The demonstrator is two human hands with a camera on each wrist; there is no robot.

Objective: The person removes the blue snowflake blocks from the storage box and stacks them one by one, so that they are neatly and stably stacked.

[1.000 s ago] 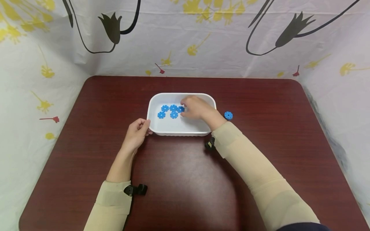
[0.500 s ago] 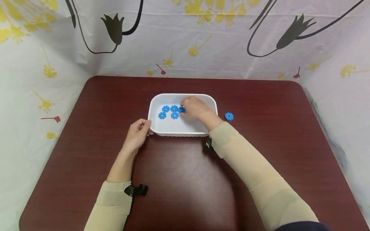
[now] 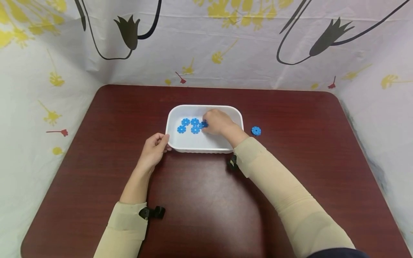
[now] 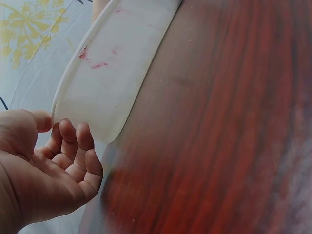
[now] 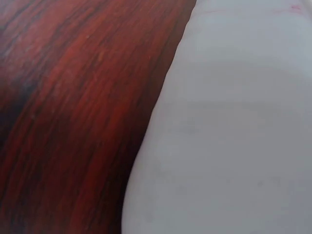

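Note:
A white plastic tray (image 3: 206, 144) stands on the table with several blue notched discs (image 3: 195, 129) lying flat inside it. My left hand (image 3: 153, 149) pinches the tray's near left corner between thumb and curled fingers, as the left wrist view also shows at the tray rim (image 4: 54, 102). Inside the tray, my right hand (image 3: 220, 122) has its thumb and fingers around another blue disc (image 3: 204, 124), which is partly hidden by the hand. In the right wrist view only the tray's outer wall (image 5: 234, 126) and the table show, not the hand.
Right of the tray, a small stack of blue discs (image 3: 256, 131) sits on the dark red wooden table (image 3: 297, 157). A white cloth with a flower print (image 3: 251, 68) hangs behind the table and along its sides. Reddish marks (image 4: 97, 65) show on the tray wall.
The right hand's fingers have drawn closer together on the disc at the row's right end, which has shifted slightly. The left hand keeps its hold on the tray corner.

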